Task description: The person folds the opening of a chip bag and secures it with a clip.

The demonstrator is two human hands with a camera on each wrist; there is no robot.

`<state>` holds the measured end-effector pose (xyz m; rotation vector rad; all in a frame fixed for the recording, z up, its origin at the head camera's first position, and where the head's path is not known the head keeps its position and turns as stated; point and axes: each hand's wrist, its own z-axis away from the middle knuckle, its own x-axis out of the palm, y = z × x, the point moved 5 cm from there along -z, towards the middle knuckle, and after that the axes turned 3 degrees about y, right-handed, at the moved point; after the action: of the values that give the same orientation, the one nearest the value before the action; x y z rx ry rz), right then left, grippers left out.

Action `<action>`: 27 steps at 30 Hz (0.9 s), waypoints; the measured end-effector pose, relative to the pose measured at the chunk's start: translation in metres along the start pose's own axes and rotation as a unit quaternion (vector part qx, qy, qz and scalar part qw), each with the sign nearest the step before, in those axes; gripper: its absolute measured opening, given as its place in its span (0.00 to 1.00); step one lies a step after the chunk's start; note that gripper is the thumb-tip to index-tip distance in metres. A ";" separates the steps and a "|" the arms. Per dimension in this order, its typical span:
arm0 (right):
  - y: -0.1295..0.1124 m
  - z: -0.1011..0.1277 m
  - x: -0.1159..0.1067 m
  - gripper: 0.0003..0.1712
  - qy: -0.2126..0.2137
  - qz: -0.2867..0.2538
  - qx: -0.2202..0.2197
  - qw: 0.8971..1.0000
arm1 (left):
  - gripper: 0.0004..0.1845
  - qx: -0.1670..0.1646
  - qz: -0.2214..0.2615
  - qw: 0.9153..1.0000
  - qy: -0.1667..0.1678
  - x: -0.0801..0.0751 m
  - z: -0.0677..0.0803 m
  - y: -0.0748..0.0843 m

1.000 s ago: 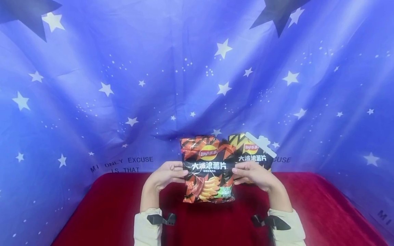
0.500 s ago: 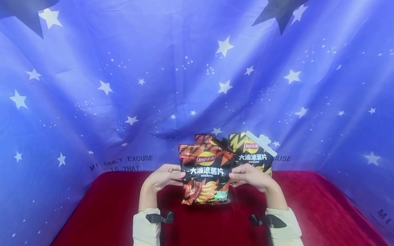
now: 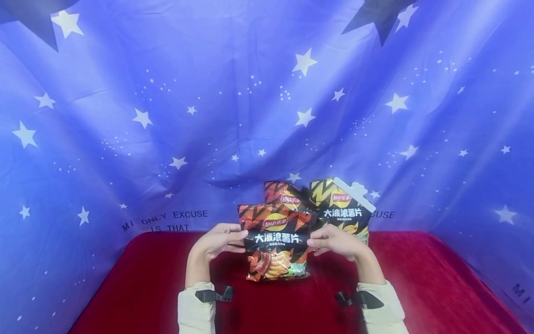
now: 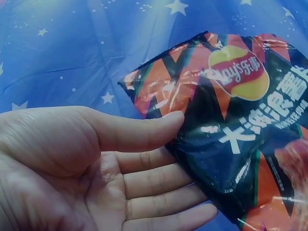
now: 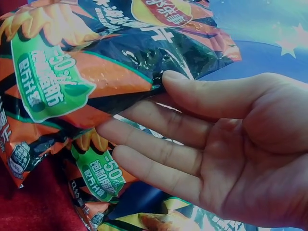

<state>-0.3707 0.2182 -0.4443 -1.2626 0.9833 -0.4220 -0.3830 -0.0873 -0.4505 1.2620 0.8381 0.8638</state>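
Pinching the left edge of an orange-and-black chip bag (image 3: pixel 275 246) between thumb and straight fingers, the left hand (image 3: pixel 221 241) keeps the bag upright above the red tablecloth (image 3: pixel 146 278). The right hand (image 3: pixel 333 240) pinches the bag's opposite edge the same way, thumb on the front and fingers behind. The bag stands between the two hands, near the table's far edge. Just behind it stands a second orange bag (image 3: pixel 285 197), and beside that, to the right, a yellow-and-black bag (image 3: pixel 344 211) leans against the blue starry backdrop (image 3: pixel 167 116). Cream sleeves (image 3: pixel 193 311) cover both wrists.
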 end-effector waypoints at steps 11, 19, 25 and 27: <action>0.000 0.003 -0.002 0.12 0.020 0.003 0.011 1.000 | 0.17 0.014 -0.013 1.000 -0.001 0.003 -0.001 0.002; -0.004 0.005 -0.011 0.19 0.090 -0.025 0.005 0.996 | 0.18 0.013 -0.015 1.000 0.002 0.004 -0.002 0.002; -0.008 0.003 -0.017 0.24 0.169 -0.042 0.006 0.985 | 0.21 0.016 -0.042 0.999 0.022 0.002 -0.001 0.006; -0.009 0.001 -0.016 0.23 0.180 -0.039 0.002 0.983 | 0.27 0.023 -0.062 0.996 0.055 0.001 0.000 0.010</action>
<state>-0.3765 0.2277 -0.4298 -1.2486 1.2376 -0.7317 -0.3833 -0.0859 -0.4407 1.1964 1.0179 0.8235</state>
